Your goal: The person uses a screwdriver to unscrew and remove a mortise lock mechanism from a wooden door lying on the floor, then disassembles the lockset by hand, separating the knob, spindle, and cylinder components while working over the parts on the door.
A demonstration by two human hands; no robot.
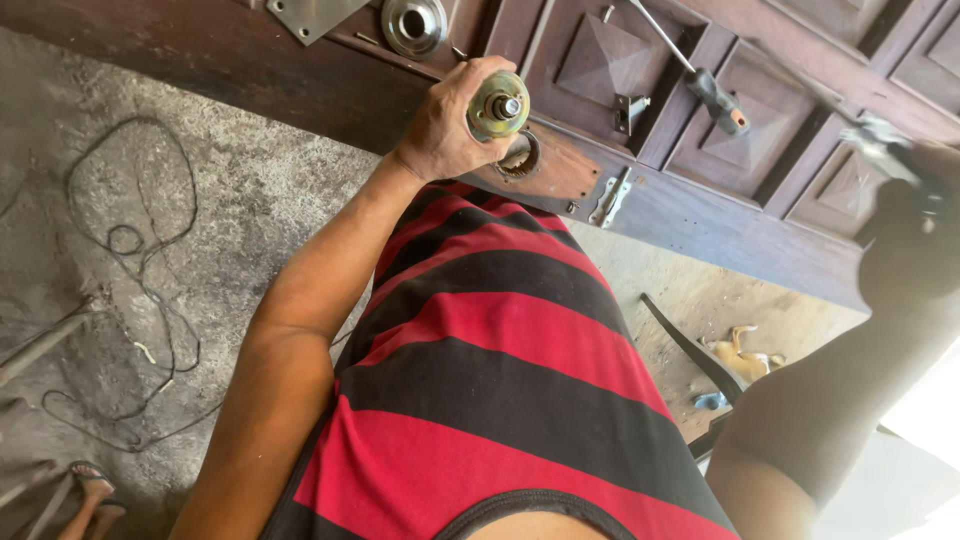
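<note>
My left hand [447,122] grips a round brass-coloured lock cylinder body [498,106] with a steel spindle at its centre, held just above a round bored hole [520,157] in the edge of a dark wooden panelled door [690,200] lying flat. My right hand [910,235] is raised at the right edge, in shadow and blurred, closed around a small metal part [880,135] that I cannot make out. A red-and-black striped shirt fills the lower middle of the view.
On the door lie a screwdriver with a dark handle [700,75], a round metal rose plate [414,24], a square metal plate [312,14], a latch piece [611,197] and a small bracket [630,108]. A black cable [140,250] snakes over the concrete floor at left.
</note>
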